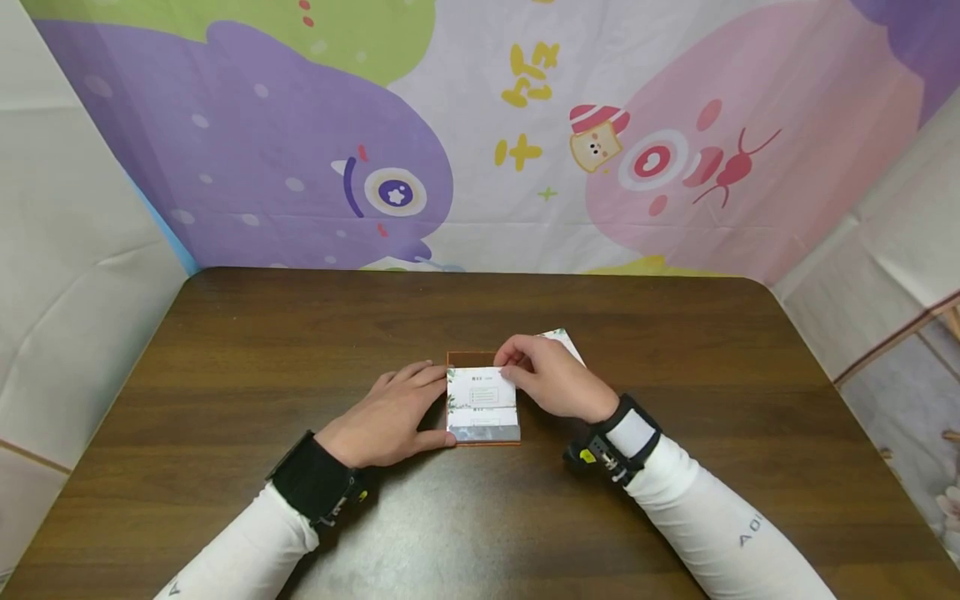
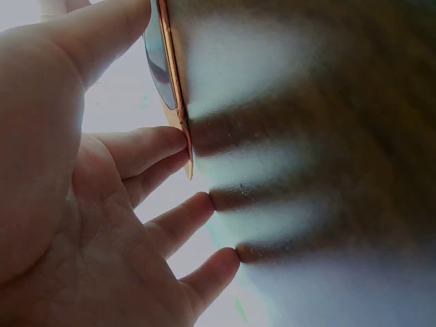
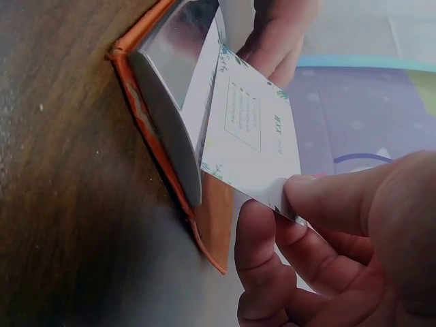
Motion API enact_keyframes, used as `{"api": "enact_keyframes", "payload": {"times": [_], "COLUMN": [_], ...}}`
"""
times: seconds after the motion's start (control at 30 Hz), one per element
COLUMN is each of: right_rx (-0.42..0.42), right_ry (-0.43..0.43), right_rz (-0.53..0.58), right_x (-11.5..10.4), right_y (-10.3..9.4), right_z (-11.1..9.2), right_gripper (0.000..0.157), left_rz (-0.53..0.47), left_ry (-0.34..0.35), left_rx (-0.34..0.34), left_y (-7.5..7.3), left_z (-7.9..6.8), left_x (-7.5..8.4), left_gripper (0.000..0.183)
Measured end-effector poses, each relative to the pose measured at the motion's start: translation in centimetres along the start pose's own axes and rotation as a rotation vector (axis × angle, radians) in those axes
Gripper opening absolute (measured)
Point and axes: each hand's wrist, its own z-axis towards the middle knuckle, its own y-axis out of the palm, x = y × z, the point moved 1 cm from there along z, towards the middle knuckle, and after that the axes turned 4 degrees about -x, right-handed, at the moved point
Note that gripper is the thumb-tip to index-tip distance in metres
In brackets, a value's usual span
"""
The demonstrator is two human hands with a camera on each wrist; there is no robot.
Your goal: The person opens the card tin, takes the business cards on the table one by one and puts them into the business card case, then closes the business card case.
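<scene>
An orange-brown business card case (image 1: 471,359) lies on the table, with a shiny metal holder (image 3: 184,58) along its near part. My right hand (image 1: 551,379) pinches a white business card (image 3: 253,129) with leaf prints by its top right corner, between thumb and fingers. That card slants up out of the holder, and another printed card (image 1: 491,421) shows below it. My left hand (image 1: 390,412) lies spread at the case's left side. Its thumb and index finger touch the case edge, while other fingertips (image 2: 228,262) rest on the table.
Behind my right hand a second white leaf-printed card (image 1: 564,342) lies on the brown wooden table (image 1: 300,317), partly covered by the hand. A cartoon-printed cloth (image 1: 480,167) hangs at the table's far edge.
</scene>
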Motion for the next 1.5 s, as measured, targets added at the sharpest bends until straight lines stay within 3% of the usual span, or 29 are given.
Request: {"api": "enact_keyframes", "payload": {"times": [0.63,1.5], "right_rx": [-0.056,-0.12], "right_ry": [0.018,-0.018], "right_rz": [-0.033,-0.044], "right_x": [0.5,0.6], "right_y": [0.5,1.1], "right_z": [-0.5,-1.4], "right_gripper": [0.004,0.007], "left_rz": [0.012,0.013], "left_ry": [-0.004,-0.002], "left_rx": [-0.004,-0.007], "left_y": [0.0,0.1], "left_z": [0.1,0.0], "left_x": [0.0,0.0], "left_gripper": [0.083,0.085]}}
